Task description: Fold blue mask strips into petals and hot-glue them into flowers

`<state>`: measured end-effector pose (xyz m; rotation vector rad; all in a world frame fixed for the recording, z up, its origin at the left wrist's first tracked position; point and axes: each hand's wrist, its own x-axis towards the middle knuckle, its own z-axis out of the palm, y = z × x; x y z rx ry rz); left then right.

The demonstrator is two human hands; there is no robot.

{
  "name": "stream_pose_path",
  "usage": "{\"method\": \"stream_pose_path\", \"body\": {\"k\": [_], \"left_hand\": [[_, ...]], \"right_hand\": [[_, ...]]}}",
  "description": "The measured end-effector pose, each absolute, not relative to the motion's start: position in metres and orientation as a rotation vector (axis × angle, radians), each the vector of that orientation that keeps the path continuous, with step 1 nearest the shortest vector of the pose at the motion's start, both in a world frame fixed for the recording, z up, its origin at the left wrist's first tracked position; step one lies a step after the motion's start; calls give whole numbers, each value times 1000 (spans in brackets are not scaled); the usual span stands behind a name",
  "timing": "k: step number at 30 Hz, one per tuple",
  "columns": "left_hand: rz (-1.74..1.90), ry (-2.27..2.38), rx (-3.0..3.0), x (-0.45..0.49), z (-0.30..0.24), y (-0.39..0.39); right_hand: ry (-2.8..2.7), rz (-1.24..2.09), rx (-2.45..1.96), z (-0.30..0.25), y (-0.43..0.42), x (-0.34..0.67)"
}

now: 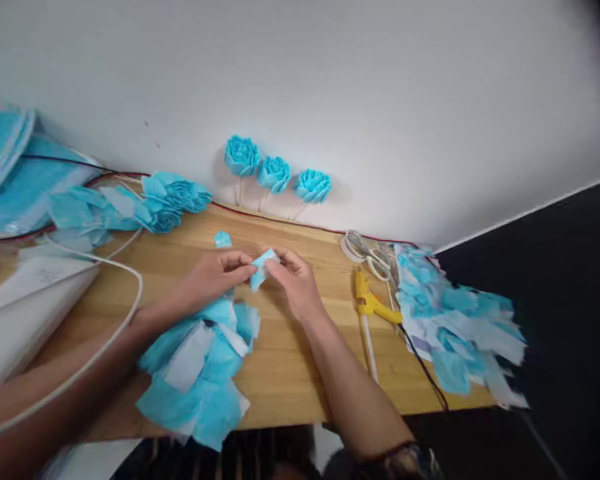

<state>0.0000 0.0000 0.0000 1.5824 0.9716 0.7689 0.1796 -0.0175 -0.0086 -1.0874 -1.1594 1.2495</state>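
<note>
My left hand (215,275) and my right hand (294,280) meet over the middle of the wooden table (300,373). Both pinch one small blue paper piece (261,267) between thumb and fingers, from either side. Under my left wrist lies a heap of cut blue and white paper pieces (200,370). A single small blue scrap (223,239) rests on the wood just behind my hands.
Three finished blue paper flowers (274,172) on sticks lean against the white wall. More flowers and petals (167,200) lie at back left beside stacked blue sheets (10,173). A yellow glue gun (370,300), scissors (367,253) and scraps (455,327) sit right. A white cable (105,267) crosses left.
</note>
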Motion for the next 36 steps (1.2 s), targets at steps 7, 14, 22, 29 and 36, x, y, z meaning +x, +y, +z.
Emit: {"method": "stream_pose_path", "body": {"k": [7, 14, 22, 29, 36], "left_hand": [[823, 989, 1623, 1, -2, 2], [970, 1009, 1493, 1, 4, 1], [1552, 955, 1012, -8, 2, 18], [1555, 895, 972, -9, 7, 17], [1628, 915, 924, -14, 8, 22]], "right_hand": [[-1269, 1112, -1124, -8, -18, 180], [-1283, 1086, -1101, -8, -18, 180], [-1225, 1045, -1172, -17, -11, 188], [-1597, 1023, -1172, -5, 9, 170], [-1862, 883, -1283, -6, 43, 165]]}}
